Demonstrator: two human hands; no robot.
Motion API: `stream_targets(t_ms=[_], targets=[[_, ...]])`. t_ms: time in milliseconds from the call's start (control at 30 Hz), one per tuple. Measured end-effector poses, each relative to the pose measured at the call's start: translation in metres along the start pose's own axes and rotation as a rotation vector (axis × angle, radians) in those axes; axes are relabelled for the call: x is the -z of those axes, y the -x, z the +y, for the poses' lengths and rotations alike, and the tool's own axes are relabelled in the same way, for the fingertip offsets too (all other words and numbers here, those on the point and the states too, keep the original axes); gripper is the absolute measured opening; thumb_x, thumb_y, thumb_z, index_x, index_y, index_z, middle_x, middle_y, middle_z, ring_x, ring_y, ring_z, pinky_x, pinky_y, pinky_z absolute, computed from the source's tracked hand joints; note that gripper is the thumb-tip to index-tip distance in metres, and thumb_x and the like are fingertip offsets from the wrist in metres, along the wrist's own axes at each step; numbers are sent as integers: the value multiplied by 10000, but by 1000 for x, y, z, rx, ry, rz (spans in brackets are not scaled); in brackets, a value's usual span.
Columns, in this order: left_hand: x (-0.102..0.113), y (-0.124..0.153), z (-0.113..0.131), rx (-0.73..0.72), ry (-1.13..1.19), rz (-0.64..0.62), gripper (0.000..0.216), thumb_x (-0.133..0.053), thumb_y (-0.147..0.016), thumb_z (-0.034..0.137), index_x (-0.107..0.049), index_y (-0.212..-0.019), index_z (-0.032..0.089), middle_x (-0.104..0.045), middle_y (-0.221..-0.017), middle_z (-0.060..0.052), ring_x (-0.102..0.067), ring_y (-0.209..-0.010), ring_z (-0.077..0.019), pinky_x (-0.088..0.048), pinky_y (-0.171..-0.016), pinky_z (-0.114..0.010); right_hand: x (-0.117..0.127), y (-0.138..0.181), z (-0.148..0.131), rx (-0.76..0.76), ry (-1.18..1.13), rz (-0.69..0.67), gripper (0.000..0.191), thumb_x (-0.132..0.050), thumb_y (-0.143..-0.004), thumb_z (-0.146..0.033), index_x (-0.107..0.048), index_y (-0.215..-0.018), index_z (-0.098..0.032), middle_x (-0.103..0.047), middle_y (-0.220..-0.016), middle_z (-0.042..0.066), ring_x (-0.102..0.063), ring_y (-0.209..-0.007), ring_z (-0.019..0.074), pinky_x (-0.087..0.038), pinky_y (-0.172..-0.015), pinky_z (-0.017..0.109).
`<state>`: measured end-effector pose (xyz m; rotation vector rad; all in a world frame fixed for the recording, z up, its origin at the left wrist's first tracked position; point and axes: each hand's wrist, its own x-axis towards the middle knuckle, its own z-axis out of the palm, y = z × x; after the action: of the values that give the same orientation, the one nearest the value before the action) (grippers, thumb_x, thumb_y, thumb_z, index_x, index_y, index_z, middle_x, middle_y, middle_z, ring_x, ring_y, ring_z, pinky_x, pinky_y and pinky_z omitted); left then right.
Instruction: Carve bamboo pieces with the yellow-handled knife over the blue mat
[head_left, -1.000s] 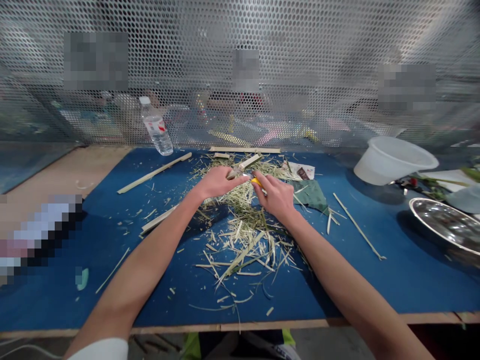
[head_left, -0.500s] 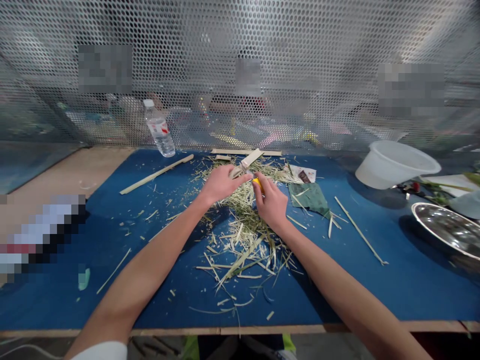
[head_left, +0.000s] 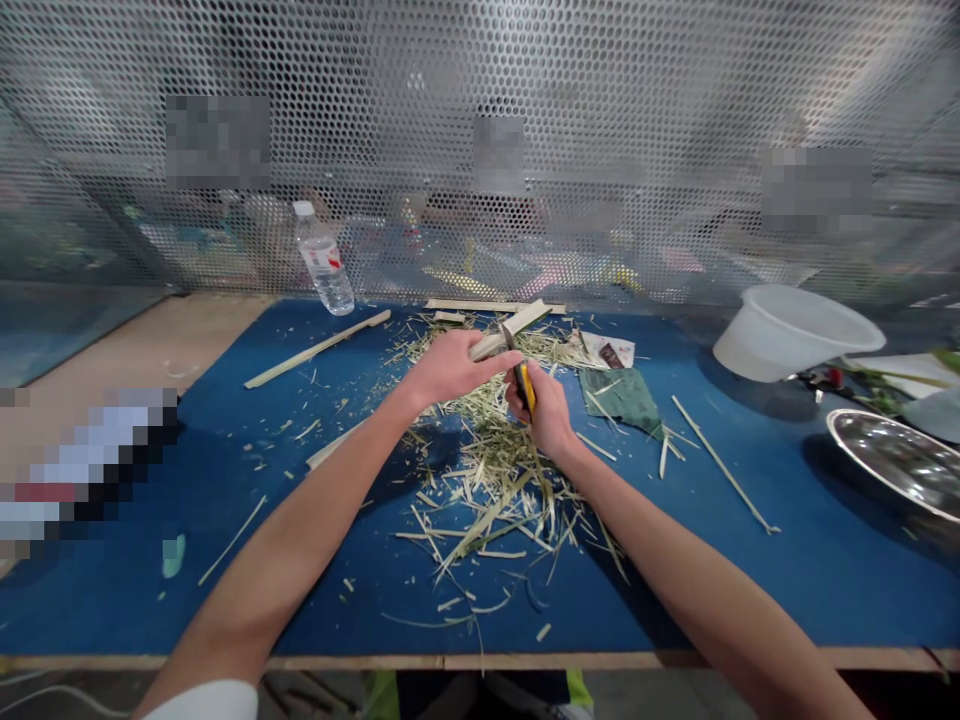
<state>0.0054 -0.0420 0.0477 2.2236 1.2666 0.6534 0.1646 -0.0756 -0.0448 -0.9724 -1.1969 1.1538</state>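
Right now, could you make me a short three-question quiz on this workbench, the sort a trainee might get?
1. Which hand holds the yellow-and-black knife, and which holds the pale strip?
2. True or false: the water bottle is uncapped.
3. Fill in the colour: the shavings lie on a ____ tabletop.

Key:
1. The right hand holds the knife; the left hand holds the strip.
2. False: its white cap is on.
3. Blue.

Head view: forward and down over flat blue tabletop (head_left: 757, 585)
Midfield: bare left hand (head_left: 447, 367), bare right hand (head_left: 549, 412)
Background: perforated grey metal screen (head_left: 600, 120)
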Motion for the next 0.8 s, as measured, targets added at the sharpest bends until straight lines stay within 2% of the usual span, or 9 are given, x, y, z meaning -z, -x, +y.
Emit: stream_targets(t_ms=[100, 200, 300, 367, 433, 533, 600, 667, 800], targets=[[-3, -1, -3, -20, -96, 7, 470, -540, -824, 652, -513, -659, 213, -492, -613, -4, -426, -556, -125, -292, -533, -322, 6, -1, 4, -19, 62, -45, 566, -293, -907, -732, -462, -713, -228, -373, -509, -61, -303, -442, 101, -257, -439, 236], [-5, -4, -14, -37, -184, -23, 473, -548, -800, 684, -542, -722, 217, -542, -654, -23, -469, -592, -149, -306, -542, -326, 11, 2, 0, 109, 338, 55, 540, -362, -904, -710, -428, -669, -228, -405, -567, -46, -368, -534, 113, -323, -530, 244], [-7, -8, -37, 4, -271, -148, 506, -597, -746, 691, -569, -895, 207, -623, -782, -61, -541, -673, -189, -345, -562, -323, 15, 5, -9, 226, 681, 238, 463, -428, -909, -650, -473, -736, -223, -468, -656, -35, -431, -634, 129, -351, -634, 256], [-11, -10, -52, 79, -315, -274, 467, -533, -830, 596, -543, -1049, 184, -656, -867, -96, -579, -719, -212, -379, -577, -321, 18, 4, -13, 218, 819, 276, 388, -444, -917, -606, -516, -858, -228, -522, -708, -28, -468, -652, 142, -355, -655, 266], [-17, -12, -63, 102, -363, -344, 411, -445, -904, 486, -500, -1143, 155, -677, -928, -129, -606, -752, -225, -410, -604, -324, 22, 0, -11, 208, 876, 245, 345, -421, -936, -546, -527, -981, -221, -586, -797, 5, -520, -694, 164, -376, -676, 279], [-24, -12, -66, 111, -428, -294, 401, -317, -968, 446, -480, -1202, 165, -694, -1050, -159, -650, -858, -260, -463, -680, -340, 27, -6, -2, 232, 946, 128, 324, -383, -947, -457, -544, -1026, -187, -639, -927, 87, -580, -800, 210, -412, -726, 308], [-28, -11, -63, 139, -510, -253, 422, -255, -988, 442, -488, -1225, 183, -701, -1099, -166, -667, -938, -290, -486, -732, -363, 28, -7, 1, 212, 1001, 61, 340, -381, -943, -426, -561, -1075, -170, -659, -913, 107, -602, -788, 232, -419, -714, 314], [-31, -10, -62, 147, -582, -255, 433, -242, -995, 421, -495, -1248, 177, -714, -1096, -174, -678, -978, -305, -498, -763, -376, 27, -6, 1, 150, 1032, 0, 396, -376, -951, -397, -532, -1225, -157, -679, -846, 90, -621, -721, 238, -424, -683, 307], [-40, -8, -64, 126, -633, -233, 500, -269, -995, 406, -456, -1321, 76, -727, -1052, -219, -701, -964, -330, -511, -769, -396, 22, -1, -8, 3, 1102, -102, 477, -372, -979, -338, -440, -1434, -208, -719, -784, 51, -654, -648, 220, -444, -662, 282]])
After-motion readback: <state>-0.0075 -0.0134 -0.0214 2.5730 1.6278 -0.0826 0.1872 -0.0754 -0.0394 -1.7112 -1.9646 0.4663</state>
